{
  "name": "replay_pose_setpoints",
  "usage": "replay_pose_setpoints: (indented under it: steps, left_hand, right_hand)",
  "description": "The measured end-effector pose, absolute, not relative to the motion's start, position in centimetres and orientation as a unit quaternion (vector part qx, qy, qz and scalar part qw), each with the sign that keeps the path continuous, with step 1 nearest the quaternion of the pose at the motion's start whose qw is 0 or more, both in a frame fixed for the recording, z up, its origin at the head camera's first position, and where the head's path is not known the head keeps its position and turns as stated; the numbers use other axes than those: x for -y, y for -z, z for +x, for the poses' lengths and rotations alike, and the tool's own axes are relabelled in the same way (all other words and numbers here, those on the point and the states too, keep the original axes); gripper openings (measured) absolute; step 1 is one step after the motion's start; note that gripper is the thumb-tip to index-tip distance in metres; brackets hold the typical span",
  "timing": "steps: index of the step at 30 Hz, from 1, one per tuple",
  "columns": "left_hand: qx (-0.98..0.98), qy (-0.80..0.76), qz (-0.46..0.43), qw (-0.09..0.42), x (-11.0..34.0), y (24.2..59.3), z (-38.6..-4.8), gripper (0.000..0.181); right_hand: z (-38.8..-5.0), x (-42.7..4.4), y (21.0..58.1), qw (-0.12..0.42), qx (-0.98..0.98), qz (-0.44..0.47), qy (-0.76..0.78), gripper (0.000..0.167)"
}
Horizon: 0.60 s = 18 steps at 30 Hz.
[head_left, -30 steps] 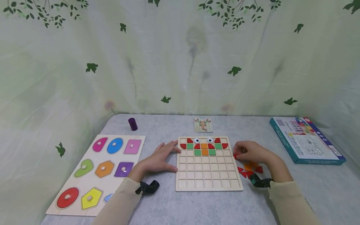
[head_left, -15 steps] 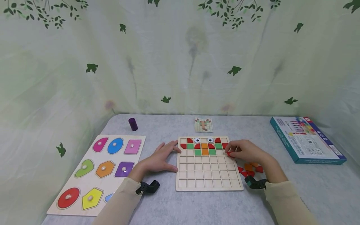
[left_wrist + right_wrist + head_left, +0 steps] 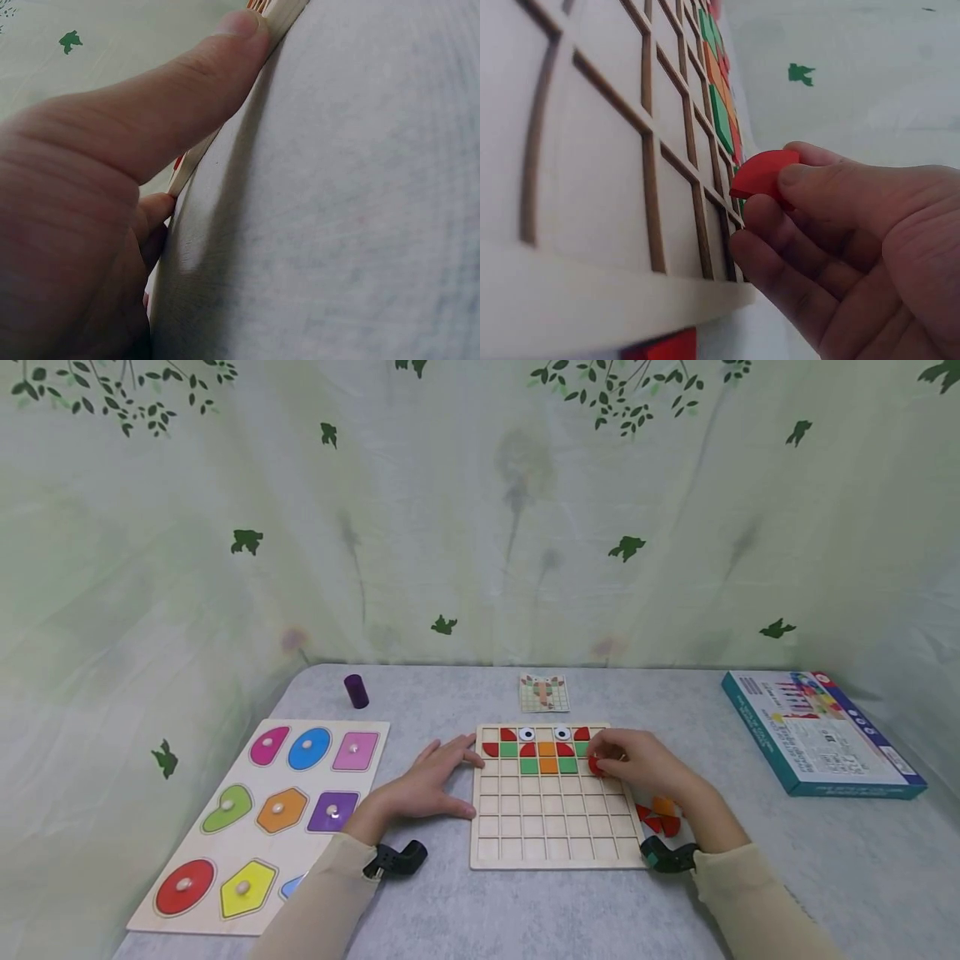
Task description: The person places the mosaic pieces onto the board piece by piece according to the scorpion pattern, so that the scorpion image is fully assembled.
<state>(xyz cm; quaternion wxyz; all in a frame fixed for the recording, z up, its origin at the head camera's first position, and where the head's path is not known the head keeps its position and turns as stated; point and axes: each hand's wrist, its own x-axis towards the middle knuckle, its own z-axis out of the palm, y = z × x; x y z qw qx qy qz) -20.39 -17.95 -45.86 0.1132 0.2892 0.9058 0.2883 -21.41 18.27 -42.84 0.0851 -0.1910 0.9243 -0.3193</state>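
Observation:
A wooden grid board point(image 3: 525, 818) lies flat on the table, its upper rows partly filled with red, green and orange tiles and two eye tiles. Along the board's left edge rests my left hand point(image 3: 429, 783), thumb and fingertips touching the rim with the fingers spread. Over the board's upper right cells, my right hand point(image 3: 651, 765) pinches a red quarter-circle tile point(image 3: 763, 174) between thumb and fingers. The right wrist view has that tile held just above the grid. Several loose red and orange tiles point(image 3: 663, 807) lie right of the board, partly hidden by the right wrist.
Behind the board is a small pattern card point(image 3: 544, 695). A knobbed shape puzzle point(image 3: 242, 842) covers the left side of the table, with a dark purple cylinder point(image 3: 356, 691) beyond it. At the right lies a flat box point(image 3: 825, 735).
From the loose tiles, my right hand has moved left and slightly up over the board, carrying the red quarter-circle tile. My left hand stays at the board's edge.

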Motion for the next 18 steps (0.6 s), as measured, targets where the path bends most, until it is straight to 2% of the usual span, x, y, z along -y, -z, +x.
replay_pose_setpoints:
  steps: [18]
  left_hand:
    - [-0.908,-0.285,0.286,0.112,17.9,45.9,-20.4,0.068]
  right_hand:
    - [-20.2,-15.0,43.5,0.036,-0.889,-0.274,0.365,0.018]
